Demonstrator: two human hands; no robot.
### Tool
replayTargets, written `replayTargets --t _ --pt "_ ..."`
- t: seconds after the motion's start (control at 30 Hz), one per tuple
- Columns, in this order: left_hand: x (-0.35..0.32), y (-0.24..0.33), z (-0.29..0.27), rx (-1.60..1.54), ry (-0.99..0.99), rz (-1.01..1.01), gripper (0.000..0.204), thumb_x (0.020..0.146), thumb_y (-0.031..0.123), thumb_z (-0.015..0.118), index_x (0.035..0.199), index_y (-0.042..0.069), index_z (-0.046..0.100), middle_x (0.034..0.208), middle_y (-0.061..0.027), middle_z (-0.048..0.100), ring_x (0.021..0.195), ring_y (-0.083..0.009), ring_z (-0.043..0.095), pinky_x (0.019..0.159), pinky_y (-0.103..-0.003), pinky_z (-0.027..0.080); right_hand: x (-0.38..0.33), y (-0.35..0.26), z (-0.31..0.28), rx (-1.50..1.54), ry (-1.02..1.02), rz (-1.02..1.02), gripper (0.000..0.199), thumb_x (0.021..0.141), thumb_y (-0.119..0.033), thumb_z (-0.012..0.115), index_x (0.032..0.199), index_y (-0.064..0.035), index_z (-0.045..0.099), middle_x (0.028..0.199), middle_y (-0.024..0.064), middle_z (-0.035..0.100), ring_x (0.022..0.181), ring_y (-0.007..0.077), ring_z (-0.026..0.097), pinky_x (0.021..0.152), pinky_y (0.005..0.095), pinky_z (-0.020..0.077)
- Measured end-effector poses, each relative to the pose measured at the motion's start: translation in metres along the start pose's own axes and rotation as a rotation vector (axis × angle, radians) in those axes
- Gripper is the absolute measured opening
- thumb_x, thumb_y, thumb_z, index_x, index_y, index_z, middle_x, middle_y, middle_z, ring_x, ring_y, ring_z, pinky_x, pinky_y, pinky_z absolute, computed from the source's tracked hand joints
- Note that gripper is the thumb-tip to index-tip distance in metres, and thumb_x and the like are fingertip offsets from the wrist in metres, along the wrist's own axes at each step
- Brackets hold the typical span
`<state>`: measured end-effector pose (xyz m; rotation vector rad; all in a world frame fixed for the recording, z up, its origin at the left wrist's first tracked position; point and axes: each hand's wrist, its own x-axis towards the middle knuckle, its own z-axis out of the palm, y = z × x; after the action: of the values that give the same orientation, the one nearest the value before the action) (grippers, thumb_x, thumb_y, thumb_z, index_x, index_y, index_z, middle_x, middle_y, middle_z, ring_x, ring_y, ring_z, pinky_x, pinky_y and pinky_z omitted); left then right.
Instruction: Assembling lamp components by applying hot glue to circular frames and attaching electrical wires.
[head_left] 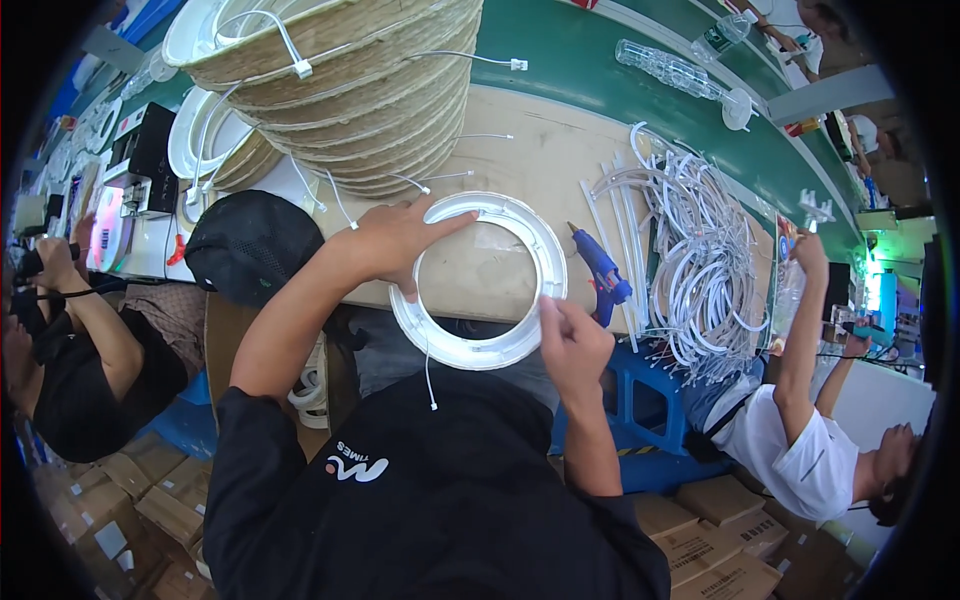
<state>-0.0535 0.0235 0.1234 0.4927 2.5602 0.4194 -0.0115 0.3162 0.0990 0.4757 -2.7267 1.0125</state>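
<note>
Prob. assembly workshop: stacked rings [350, 90], conveyor belt [600, 60].

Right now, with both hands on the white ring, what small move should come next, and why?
Probably the right hand should press along the rim of the white ring. Its fingers pinch the ring's right edge while the left hand steadies the upper left. The ring's thin wire dangles loose below.

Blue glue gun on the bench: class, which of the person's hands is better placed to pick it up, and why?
Right, probably. The right hand pinches the white ring at the edge nearest the glue gun; the left hand grips the far side.
</note>
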Motion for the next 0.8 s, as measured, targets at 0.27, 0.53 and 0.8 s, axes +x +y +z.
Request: replayTargets --t 0.27,0.53,0.8 --pt "-0.003 -0.014 -0.005 -0.185 -0.036 0.051 0.125 0.054 0.031 0.094 0.159 0.031 0.026 0.136 -0.0215 0.046 0.123 -0.0406 0.054 0.098 -0.042 0.048 -0.014 0.049 -0.012 0.111 0.255 0.347 0.028 0.089 -0.015 0.077 0.104 0.0037 0.063 0.081 0.0024 0.052 0.068 0.0111 0.048 0.059 0.0250 0.0377" --pt "-0.029 -0.030 0.048 -0.693 0.472 0.034 0.080 0.081 0.033 0.081 0.150 0.015 0.046 0.123 -0.0147 0.056 0.111 -0.0278 0.057 0.096 -0.035 0.047 0.028 0.037 -0.015 0.111 0.179 0.196 0.030 0.089 -0.011 0.076 0.111 0.0031 0.060 0.095 0.0065 0.059 0.082 0.0153 0.058 0.075 0.0293 0.0481" --pt "-0.011 0.001 0.081 -0.628 0.963 -0.120 0.023 0.096 0.017 0.064 0.112 0.002 0.071 0.080 -0.0109 0.065 0.067 -0.0245 0.060 0.070 -0.037 0.047 0.029 -0.021 -0.002 0.431 -0.193 0.338 0.025 0.092 -0.014 0.074 0.107 0.0037 0.065 0.089 0.0082 0.067 0.080 0.0162 0.064 0.074 0.0298 0.0517"
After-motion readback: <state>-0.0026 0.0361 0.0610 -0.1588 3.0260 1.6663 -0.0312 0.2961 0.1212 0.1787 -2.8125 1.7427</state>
